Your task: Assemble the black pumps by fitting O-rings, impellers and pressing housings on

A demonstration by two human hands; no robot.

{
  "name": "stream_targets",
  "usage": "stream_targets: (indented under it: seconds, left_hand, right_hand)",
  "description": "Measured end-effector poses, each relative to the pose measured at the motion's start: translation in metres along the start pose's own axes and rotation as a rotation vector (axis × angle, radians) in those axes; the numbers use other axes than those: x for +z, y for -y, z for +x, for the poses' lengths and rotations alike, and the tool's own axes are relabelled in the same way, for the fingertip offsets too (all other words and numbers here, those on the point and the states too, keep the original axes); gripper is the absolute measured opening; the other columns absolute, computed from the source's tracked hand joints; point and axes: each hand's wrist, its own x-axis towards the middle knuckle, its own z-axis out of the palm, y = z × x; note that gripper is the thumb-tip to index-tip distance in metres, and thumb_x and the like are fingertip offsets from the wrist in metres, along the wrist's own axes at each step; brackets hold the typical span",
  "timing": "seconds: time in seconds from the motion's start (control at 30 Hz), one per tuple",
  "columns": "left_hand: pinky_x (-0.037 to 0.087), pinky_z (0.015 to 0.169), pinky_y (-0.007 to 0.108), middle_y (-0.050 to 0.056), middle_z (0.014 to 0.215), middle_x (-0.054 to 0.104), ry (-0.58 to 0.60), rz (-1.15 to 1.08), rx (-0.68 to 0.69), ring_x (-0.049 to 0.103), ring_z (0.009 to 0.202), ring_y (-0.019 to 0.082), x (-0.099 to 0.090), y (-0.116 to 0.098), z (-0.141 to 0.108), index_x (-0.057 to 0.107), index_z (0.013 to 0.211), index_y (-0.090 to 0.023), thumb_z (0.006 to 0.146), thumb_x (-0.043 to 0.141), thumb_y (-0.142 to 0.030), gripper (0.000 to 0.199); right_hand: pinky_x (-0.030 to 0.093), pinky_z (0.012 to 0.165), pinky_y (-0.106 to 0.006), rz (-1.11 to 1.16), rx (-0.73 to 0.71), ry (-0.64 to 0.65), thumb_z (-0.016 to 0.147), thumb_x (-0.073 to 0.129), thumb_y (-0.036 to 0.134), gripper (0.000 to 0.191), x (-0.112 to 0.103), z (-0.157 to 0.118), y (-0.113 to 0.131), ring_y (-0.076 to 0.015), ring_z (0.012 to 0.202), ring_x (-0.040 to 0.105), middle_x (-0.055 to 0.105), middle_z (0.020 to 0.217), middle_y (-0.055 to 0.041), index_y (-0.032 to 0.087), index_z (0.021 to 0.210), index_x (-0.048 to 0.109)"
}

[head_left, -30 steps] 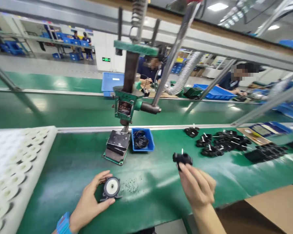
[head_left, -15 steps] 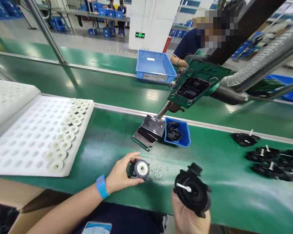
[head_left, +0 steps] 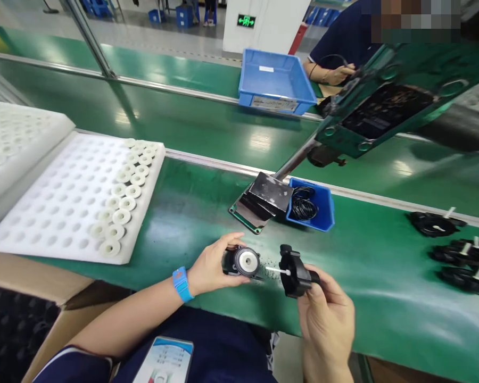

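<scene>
My left hand (head_left: 213,266) grips a black round housing (head_left: 229,262) whose face is turned up toward me. A white ring with a central hole (head_left: 248,261) sits in that face, inside a dark rim. To the right, my right hand (head_left: 327,308) holds a black pump cover (head_left: 293,272) by its short ribbed spout. From the cover's hollow side a thin white pin (head_left: 277,270) points left toward the ring. The two parts are apart, with a small gap between the pin's tip and the housing. Dark crumbs lie on the green bench below.
At left, a white foam tray (head_left: 64,197) holds several white rings along its right side. A press (head_left: 271,191) stands beyond my hands, beside a blue bin (head_left: 323,213) of black rings. Similar black covers (head_left: 437,223) lie at right. Across the bench, a person sits near a blue crate (head_left: 277,80).
My right hand has raised the cover and turned it sideways, so its pin points at the housing. My left hand still holds the housing. The camera view has shifted.
</scene>
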Motion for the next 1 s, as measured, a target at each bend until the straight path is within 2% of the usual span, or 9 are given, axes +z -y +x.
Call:
stream_targets:
  seconds: [0.07, 0.13, 0.33, 0.43, 0.53, 0.67, 0.8, 1.0]
  left_hand:
    - [0.054, 0.103, 0.043, 0.008, 0.127, 0.069, 0.007, -0.005, 0.005, 0.068, 0.115, 0.026, -0.001, 0.001, 0.0, 0.043, 0.139, -0.024, 0.065, 0.087, -0.033, 0.086]
    - [0.054, 0.103, 0.043, 0.008, 0.128, 0.068, 0.014, -0.01, 0.01, 0.068, 0.114, 0.026, -0.001, 0.001, 0.0, 0.041, 0.14, -0.024, 0.066, 0.087, -0.034, 0.088]
    - [0.054, 0.103, 0.042, 0.008, 0.128, 0.068, 0.038, -0.016, -0.014, 0.068, 0.113, 0.026, -0.003, 0.002, 0.0, 0.04, 0.143, -0.024, 0.065, 0.089, -0.035, 0.092]
    - [0.053, 0.104, 0.042, 0.008, 0.128, 0.068, 0.054, -0.037, -0.003, 0.068, 0.115, 0.026, -0.004, 0.001, 0.001, 0.039, 0.143, -0.024, 0.065, 0.089, -0.034, 0.093]
    - [0.053, 0.103, 0.041, 0.007, 0.126, 0.068, 0.061, -0.052, 0.005, 0.068, 0.115, 0.026, -0.005, 0.0, 0.002, 0.038, 0.144, -0.025, 0.065, 0.088, -0.032, 0.093]
    - [0.053, 0.103, 0.04, 0.007, 0.127, 0.068, 0.059, -0.064, 0.0, 0.068, 0.116, 0.026, -0.006, -0.001, 0.002, 0.038, 0.145, -0.025, 0.066, 0.087, -0.032, 0.094]
    - [0.052, 0.105, 0.042, 0.007, 0.129, 0.067, 0.078, -0.065, -0.011, 0.066, 0.119, 0.027, -0.006, 0.0, 0.002, 0.038, 0.145, -0.025, 0.064, 0.089, -0.033, 0.096]
    - [0.048, 0.108, 0.044, 0.008, 0.133, 0.065, 0.09, -0.065, -0.039, 0.064, 0.123, 0.029, -0.005, 0.004, 0.001, 0.036, 0.148, -0.029, 0.065, 0.089, -0.039, 0.099]
  right_hand:
    - [0.057, 0.076, -0.025, -0.074, -0.013, 0.01, 0.066, 0.087, 0.041, 0.038, 0.002, 0.004, 0.005, -0.0153, 0.082, 0.067, 0.071, 0.093, -0.0081, 0.016, 0.093, 0.075]
    - [0.057, 0.081, -0.027, -0.206, -0.072, 0.068, 0.069, 0.086, 0.036, 0.032, 0.005, 0.007, 0.013, -0.0156, 0.085, 0.067, 0.071, 0.095, -0.0072, 0.018, 0.094, 0.076]
    - [0.057, 0.08, -0.026, -0.78, -0.506, 0.343, 0.088, 0.069, 0.049, 0.029, 0.016, 0.018, 0.04, -0.0133, 0.081, 0.067, 0.072, 0.094, -0.0029, 0.023, 0.101, 0.074]
    - [0.056, 0.078, -0.023, -0.909, -0.709, 0.445, 0.092, 0.064, 0.046, 0.026, 0.025, 0.024, 0.052, -0.0109, 0.081, 0.069, 0.072, 0.096, -0.0003, 0.024, 0.103, 0.071]
    - [0.056, 0.079, -0.023, -0.966, -0.858, 0.492, 0.094, 0.062, 0.042, 0.022, 0.036, 0.027, 0.061, -0.0103, 0.082, 0.069, 0.071, 0.096, 0.0008, 0.022, 0.103, 0.068]
    - [0.054, 0.082, -0.021, -1.022, -0.971, 0.58, 0.094, 0.064, 0.033, 0.018, 0.046, 0.028, 0.071, -0.0088, 0.087, 0.068, 0.071, 0.097, 0.0007, 0.019, 0.105, 0.066]
    - [0.051, 0.084, -0.02, -1.042, -1.025, 0.671, 0.095, 0.062, 0.032, 0.019, 0.049, 0.03, 0.078, -0.0077, 0.089, 0.067, 0.07, 0.1, 0.0013, 0.018, 0.108, 0.065]
    - [0.05, 0.077, -0.021, -1.067, -1.062, 0.691, 0.095, 0.062, 0.034, 0.019, 0.055, 0.033, 0.062, -0.0083, 0.084, 0.067, 0.07, 0.094, 0.0019, 0.017, 0.103, 0.065]
